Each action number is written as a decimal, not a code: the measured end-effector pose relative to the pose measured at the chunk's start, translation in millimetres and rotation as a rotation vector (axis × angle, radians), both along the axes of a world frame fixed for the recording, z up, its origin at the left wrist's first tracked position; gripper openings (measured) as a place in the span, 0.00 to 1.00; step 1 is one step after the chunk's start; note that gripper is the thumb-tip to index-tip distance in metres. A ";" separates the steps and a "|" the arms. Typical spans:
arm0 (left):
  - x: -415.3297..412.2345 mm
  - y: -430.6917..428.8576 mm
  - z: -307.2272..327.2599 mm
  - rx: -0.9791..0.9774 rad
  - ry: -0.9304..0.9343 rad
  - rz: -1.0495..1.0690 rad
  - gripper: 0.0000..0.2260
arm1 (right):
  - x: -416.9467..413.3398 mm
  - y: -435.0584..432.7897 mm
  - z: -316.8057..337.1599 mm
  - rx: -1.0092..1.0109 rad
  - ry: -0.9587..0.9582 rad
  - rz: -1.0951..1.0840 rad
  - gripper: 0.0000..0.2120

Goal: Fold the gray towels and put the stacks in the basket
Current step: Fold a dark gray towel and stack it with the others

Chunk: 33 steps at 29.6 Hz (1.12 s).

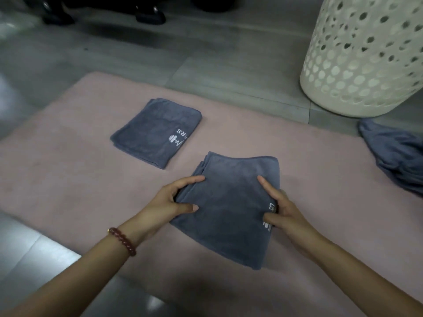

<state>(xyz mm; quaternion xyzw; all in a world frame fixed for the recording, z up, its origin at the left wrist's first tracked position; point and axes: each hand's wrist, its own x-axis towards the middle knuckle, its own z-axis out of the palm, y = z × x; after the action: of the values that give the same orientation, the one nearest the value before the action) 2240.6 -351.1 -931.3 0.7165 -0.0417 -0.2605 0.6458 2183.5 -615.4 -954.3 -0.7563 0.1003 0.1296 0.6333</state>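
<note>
A folded gray towel (pixel 229 209) lies on the pink mat (pixel 68 170) in front of me. My left hand (pixel 169 200) grips its left edge, thumb on top and fingers curled at the fold. My right hand (pixel 281 209) grips its right edge beside the white logo. A second folded gray towel (pixel 155 133) with a white logo lies flat farther back and to the left, untouched. The white perforated basket (pixel 364 58) stands on the floor at the far right. A crumpled pile of gray towels (pixel 398 156) lies at the right edge, partly cut off.
Gray tiled floor (pixel 206 53) surrounds the mat. A person's dark shoes (pixel 148 14) stand at the top left, beyond the mat. A red bead bracelet (pixel 123 241) is on my left wrist.
</note>
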 end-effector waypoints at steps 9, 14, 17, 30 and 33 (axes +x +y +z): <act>186.2 109.3 81.6 0.099 -0.385 0.105 0.25 | 227.2 106.3 33.9 0.108 -0.259 0.009 0.42; 234.4 159.0 4.9 0.378 -0.241 0.213 0.22 | 284.8 173.1 -17.0 0.051 -0.049 0.011 0.38; 230.0 165.1 -47.3 0.438 -0.053 0.375 0.26 | 281.4 186.7 -43.7 -0.073 -0.004 -0.021 0.38; 239.1 164.3 -66.0 0.456 -0.214 0.550 0.08 | 265.1 193.8 -53.1 -0.092 -0.074 -0.068 0.39; 237.2 163.1 -69.3 0.448 -0.232 0.613 0.08 | 266.1 194.8 -51.5 -0.080 -0.060 -0.086 0.40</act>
<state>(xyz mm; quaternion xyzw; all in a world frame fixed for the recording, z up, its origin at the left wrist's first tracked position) 2477.8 -188.0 -1000.6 0.8436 0.1595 0.0243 0.5122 2449.6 -420.6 -1005.8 -0.7795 0.1187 0.0754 0.6103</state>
